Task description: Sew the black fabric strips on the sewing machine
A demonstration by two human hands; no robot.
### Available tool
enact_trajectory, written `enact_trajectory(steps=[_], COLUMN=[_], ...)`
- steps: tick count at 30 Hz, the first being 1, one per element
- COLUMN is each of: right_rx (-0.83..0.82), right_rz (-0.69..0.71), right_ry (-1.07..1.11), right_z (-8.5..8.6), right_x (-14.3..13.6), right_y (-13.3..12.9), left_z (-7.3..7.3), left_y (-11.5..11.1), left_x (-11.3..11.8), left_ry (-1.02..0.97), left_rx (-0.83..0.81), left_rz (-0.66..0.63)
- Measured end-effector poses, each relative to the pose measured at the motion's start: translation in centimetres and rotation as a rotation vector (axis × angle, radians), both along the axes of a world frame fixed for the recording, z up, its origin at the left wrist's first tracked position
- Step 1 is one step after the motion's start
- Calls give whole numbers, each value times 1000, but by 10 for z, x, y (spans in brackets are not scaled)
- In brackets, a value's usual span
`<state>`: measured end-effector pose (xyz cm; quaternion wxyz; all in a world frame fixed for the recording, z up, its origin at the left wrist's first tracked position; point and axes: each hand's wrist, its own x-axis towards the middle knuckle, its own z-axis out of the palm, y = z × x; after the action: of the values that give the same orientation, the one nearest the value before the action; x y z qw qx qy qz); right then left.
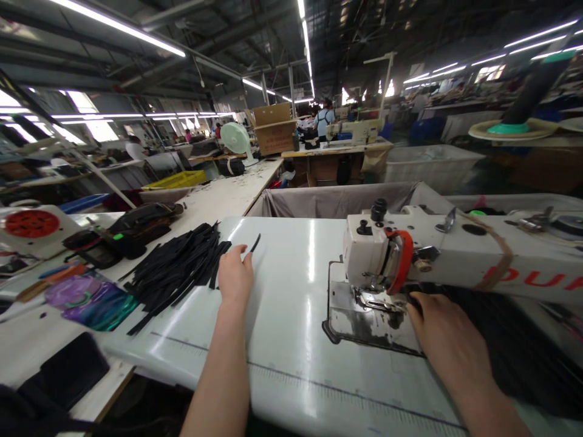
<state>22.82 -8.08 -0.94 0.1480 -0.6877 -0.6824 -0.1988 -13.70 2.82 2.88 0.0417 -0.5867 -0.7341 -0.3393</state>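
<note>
My left hand (235, 273) is closed in a pinch on a narrow black strip (256, 243), whose free end sticks out past the thumb. Just left of it lies a loose pile of black strips (182, 267) on the pale sewing table. At the right, my right hand (450, 334) is closed by the needle area of a white sewing machine (368, 249), with its fingertips partly hidden. Black fabric (514, 346) runs from the fingers to the right, beneath the machine arm. The metal needle plate (350, 315) lies left of this hand.
A purple and teal pouch (86, 297) and dark bags (141, 227) lie on the left. A ruler scale (319, 383) runs along the table's front. Beyond stand a cloth-lined bin (332, 200), a green fan (235, 138), a cardboard box (274, 130) and a person (324, 118).
</note>
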Motion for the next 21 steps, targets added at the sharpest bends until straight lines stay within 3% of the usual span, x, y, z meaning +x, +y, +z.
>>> enact_trajectory(steps=[3, 5, 9, 11, 15, 18, 21], right_rx=[-47, -93, -179, -190, -126, -162, -202], right_rz=[-78, -91, -33, 25, 196, 356, 548], right_ry=[-118, -130, 87, 180, 299, 480, 531], right_z=[2, 1, -4, -4, 0, 5, 10], right_x=[3, 4, 14, 17, 6, -13, -27], right_y=[-3, -4, -1, -4, -22, -35, -36], left_z=[-5, -8, -10, -10, -18, -27, -31], left_y=[-1, -11, -42, -58, -73, -71, -63], left_x=[12, 40, 109, 133, 157, 160, 155], left_ry=[-15, -135, -465, -555, -868, -1171, -1184], left_rx=[113, 38, -410, -590, -822, -877, -856], left_rz=[-53, -265, -798, -938, -984, -979, -948])
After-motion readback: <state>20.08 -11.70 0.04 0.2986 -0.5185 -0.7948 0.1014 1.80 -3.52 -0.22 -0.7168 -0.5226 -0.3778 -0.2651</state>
